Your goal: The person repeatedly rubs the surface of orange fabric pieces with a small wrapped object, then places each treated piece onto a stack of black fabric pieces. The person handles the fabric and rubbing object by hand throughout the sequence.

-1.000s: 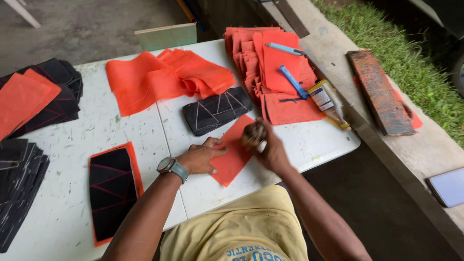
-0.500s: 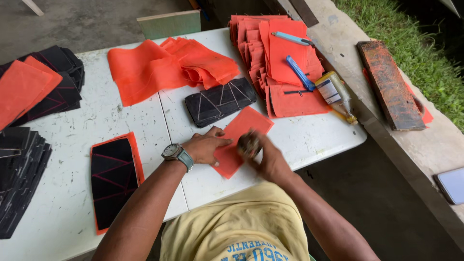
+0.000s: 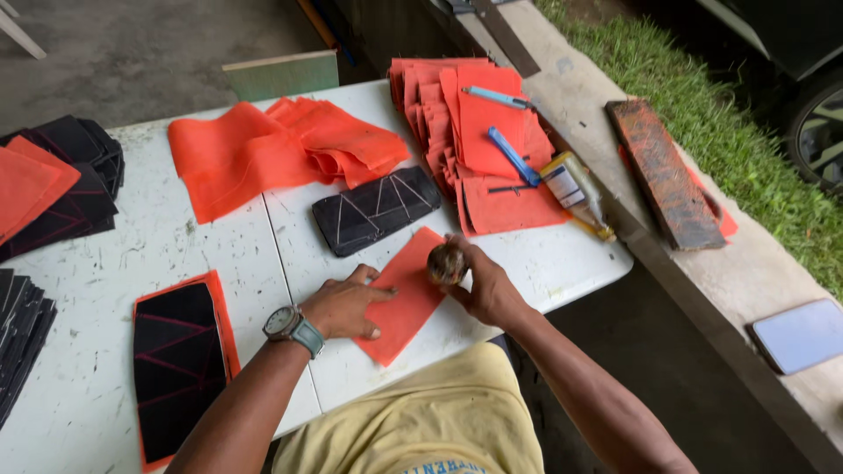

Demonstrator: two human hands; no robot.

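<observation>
An orange fabric piece (image 3: 406, 298) lies near the front edge of the white table (image 3: 219, 254). My left hand (image 3: 344, 304), with a watch on its wrist, presses flat on the piece's left side. My right hand (image 3: 481, 286) grips a round brown brush or dauber (image 3: 446, 262) and holds it against the piece's upper right corner. A black panel with stitched lines (image 3: 376, 211) lies just behind the orange piece.
A loose orange cloth heap (image 3: 281, 145) and a stack of cut orange pieces (image 3: 474, 132) with blue pens (image 3: 513, 154) lie behind. A glue bottle (image 3: 575, 191) rests at the table's right edge. Black panels sit at left (image 3: 176, 369). A rusty board (image 3: 663, 174) and a phone (image 3: 799, 333) lie on the concrete ledge.
My right hand has shifted the brush a little along the upper edge of the orange piece. My left hand stays pressed on the fabric. The view has moved slightly.
</observation>
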